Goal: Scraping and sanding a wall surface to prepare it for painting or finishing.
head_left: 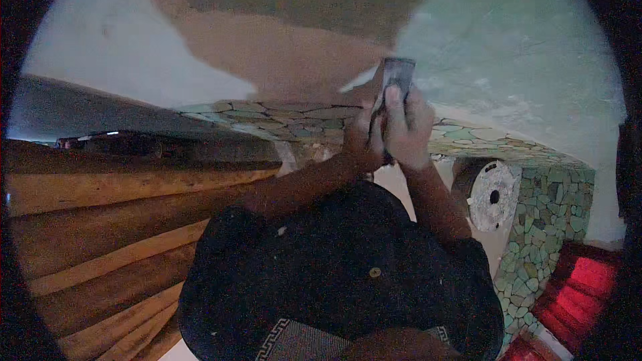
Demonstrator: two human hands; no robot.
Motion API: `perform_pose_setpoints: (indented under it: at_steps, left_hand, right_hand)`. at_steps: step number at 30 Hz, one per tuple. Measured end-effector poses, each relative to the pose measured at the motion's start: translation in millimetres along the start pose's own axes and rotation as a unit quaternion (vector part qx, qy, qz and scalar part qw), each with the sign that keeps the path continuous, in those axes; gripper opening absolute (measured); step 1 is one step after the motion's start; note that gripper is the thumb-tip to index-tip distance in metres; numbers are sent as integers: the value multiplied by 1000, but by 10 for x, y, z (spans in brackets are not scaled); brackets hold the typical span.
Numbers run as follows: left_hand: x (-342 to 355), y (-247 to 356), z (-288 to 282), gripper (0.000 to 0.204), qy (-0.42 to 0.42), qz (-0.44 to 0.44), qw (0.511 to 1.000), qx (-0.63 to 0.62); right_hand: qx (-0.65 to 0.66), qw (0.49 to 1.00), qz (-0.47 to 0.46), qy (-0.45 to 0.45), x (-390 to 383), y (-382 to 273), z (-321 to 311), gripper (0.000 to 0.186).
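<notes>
Both my hands are raised together in front of a pale, greenish-white wall (495,33). My right hand (409,135) is closed on a flat grey tool with a rectangular head (400,68), its thumb pressed along the face. The tool resembles a putty knife, but blur hides its exact kind. Close against it on the left, my left hand (361,139) has its fingers curled around a narrow dark piece between the hands. Whether that piece is part of the same tool, I cannot tell. The tool's head overlaps the wall in view; contact is unclear.
A band with a green stone pattern (468,135) runs along the wall's lower part and continues on the right (552,210). Brown, long ridged surfaces (120,227) fill the left. On the right are a round white disc with a dark centre (495,195) and red material (582,281).
</notes>
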State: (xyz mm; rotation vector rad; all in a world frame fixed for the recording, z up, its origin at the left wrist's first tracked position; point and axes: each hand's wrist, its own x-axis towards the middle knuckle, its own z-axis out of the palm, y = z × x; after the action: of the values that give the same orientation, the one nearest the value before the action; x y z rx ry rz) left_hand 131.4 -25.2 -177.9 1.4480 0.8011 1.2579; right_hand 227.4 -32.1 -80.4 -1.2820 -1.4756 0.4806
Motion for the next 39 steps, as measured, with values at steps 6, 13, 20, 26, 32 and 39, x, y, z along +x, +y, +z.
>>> perform_pose_setpoints:
  at_steps: [6,13,20,26,32,39]
  left_hand:
    - [-115,42,-74,39,-68,-37,991,110]
    - [-159,344,-126,41,-75,-78,994,33]
    - [-83,368,-305,49,-118,-138,983,-29]
    - [-281,32,-244,50,-92,-172,979,-63]
    - [-431,-133,-211,52,-172,-116,973,-105]
    - [-456,-148,-104,59,-213,-119,957,-159]
  right_hand:
    - [-27,999,-34,31,-101,309,57,19]
    - [6,997,42,68,-504,647,29,21]
    - [117,990,25,80,-512,513,6,24]
    - [45,996,-42,70,-433,486,86,27]
    - [37,998,10,53,-636,735,93,32]
    - [203,977,69,10,-872,882,14,37]
